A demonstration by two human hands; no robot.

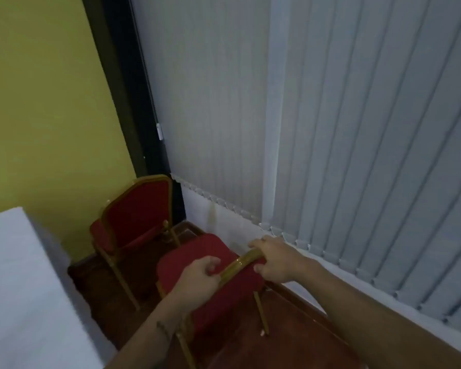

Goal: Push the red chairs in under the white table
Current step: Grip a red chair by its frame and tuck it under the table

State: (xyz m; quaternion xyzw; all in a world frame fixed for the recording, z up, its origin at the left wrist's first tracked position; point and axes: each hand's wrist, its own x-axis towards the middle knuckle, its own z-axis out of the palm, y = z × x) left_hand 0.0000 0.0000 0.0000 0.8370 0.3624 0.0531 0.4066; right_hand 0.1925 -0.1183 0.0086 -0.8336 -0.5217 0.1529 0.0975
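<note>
Your left hand [199, 275] and right hand [274, 261] are both clamped on the gold top rail [240, 263] of the near red chair [197, 258], one at each end, hands apart. That chair stands on the dark wooden floor [285, 331], just right of the white tabletop [14, 283], not under it. The second red chair [133, 211] sits in the corner by the yellow wall [45, 102], beyond the tabletop. Grey vertical blinds [357, 129] hang to your right.

Red cloth chair [213, 265], glossy gold metal frame [240, 265]
</note>
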